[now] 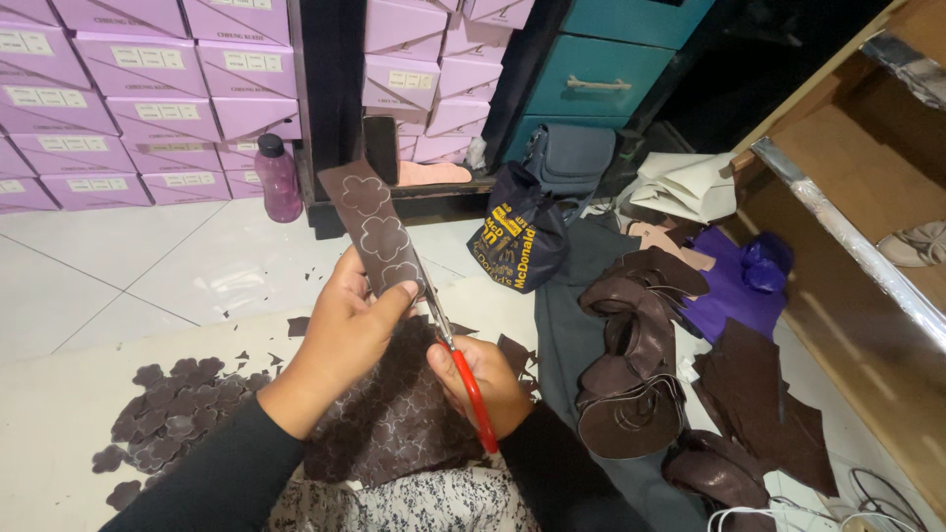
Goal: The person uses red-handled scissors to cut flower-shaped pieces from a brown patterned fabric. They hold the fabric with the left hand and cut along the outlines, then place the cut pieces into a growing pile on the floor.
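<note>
Left hand [345, 330] pinching leather strip [379, 232], right hand [483, 384] closed on scissors [463, 369]; risk of nicking left fingers [394, 296] beside blades.

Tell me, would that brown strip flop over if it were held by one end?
Probably only a little: the strip stands nearly upright above the left hand, so it seems fairly stiff. It looks thin and light. The scissors in the right hand reach its lower end.

Even, moderately bright indoor light from above. Soft glare on white floor tiles [177, 266]. Dark, underexposed gap behind teal drawers [601, 69]. Wide-angle bending at frame edges. Sharp centre; slight softness at corners.
</note>
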Demonstrator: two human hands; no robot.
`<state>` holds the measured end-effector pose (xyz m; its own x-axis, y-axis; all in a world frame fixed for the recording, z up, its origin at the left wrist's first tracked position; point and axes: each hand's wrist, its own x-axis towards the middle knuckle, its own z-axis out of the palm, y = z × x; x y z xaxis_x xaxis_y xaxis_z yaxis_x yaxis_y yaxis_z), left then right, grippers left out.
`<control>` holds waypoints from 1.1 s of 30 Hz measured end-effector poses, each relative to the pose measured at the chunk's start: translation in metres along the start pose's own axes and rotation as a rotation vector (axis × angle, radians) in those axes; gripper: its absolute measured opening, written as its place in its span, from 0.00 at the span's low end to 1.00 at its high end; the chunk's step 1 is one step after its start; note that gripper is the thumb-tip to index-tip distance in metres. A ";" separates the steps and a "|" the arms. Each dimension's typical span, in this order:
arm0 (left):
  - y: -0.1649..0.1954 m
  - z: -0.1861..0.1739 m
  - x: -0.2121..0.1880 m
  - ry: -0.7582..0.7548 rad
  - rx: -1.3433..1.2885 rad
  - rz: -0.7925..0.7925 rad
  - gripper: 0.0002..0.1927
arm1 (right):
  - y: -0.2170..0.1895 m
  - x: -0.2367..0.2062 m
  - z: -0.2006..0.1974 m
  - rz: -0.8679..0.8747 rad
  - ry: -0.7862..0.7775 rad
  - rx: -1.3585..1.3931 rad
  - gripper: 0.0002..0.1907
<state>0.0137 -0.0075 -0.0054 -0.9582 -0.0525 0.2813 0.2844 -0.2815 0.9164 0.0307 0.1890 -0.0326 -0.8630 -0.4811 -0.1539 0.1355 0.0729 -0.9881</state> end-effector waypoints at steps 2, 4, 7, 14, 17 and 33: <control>0.003 -0.003 0.001 -0.030 0.015 0.000 0.20 | -0.002 0.000 -0.001 -0.001 -0.010 -0.024 0.22; 0.006 -0.008 0.002 -0.085 0.022 0.018 0.20 | -0.003 0.000 -0.001 0.007 -0.033 -0.014 0.22; 0.011 -0.014 0.002 -0.111 0.103 -0.058 0.22 | -0.005 -0.002 -0.001 0.024 -0.042 -0.061 0.22; 0.021 -0.016 0.002 -0.226 0.113 0.007 0.34 | -0.006 -0.002 -0.002 0.026 -0.073 -0.121 0.20; 0.027 -0.017 0.002 -0.245 0.100 -0.024 0.39 | -0.003 -0.002 -0.003 0.009 -0.088 -0.080 0.21; 0.016 -0.028 0.007 -0.120 0.129 -0.112 0.49 | 0.002 0.000 -0.011 0.007 -0.100 -0.078 0.20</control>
<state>0.0108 -0.0390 0.0030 -0.9758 0.0886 0.1999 0.1849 -0.1533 0.9707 0.0257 0.1992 -0.0349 -0.8090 -0.5646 -0.1639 0.1000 0.1426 -0.9847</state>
